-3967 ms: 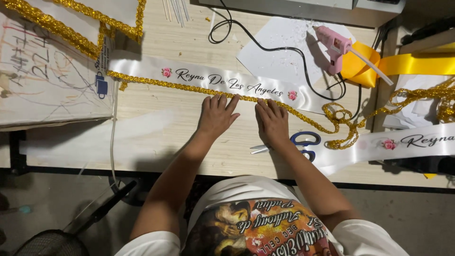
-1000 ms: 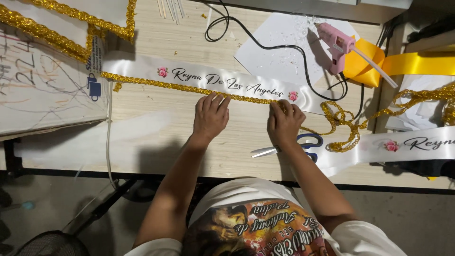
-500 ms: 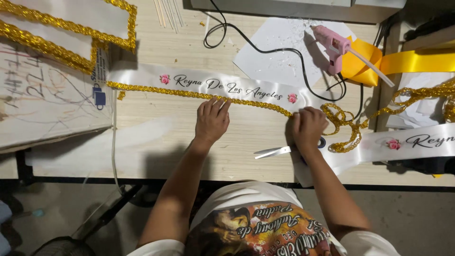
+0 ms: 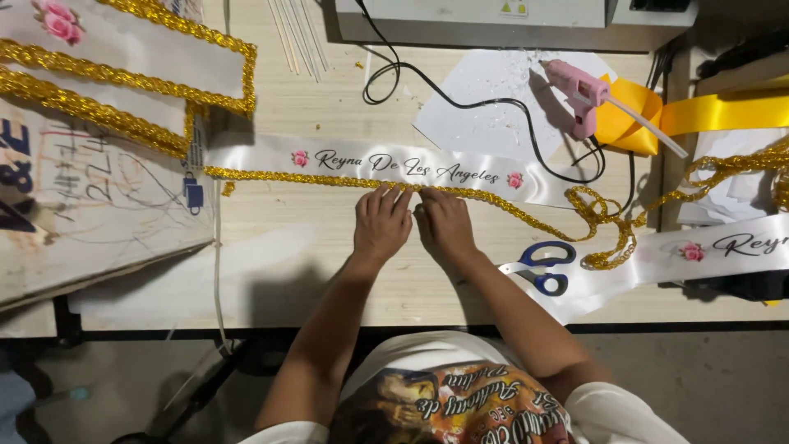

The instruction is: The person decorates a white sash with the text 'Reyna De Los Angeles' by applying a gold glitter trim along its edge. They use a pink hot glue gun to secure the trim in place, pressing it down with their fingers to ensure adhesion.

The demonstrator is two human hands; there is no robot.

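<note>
the long white satin sash with pink roses lies flat on the pale wooden counter, its long axis running left to right. both the left hand and right hand rest open, side by side, fingertips pressing the gold braided trim along its near edge (blue-handled scissors lie just to the right)

hands on trim below sash | scissors right | glue gun behind, on paper
</note>
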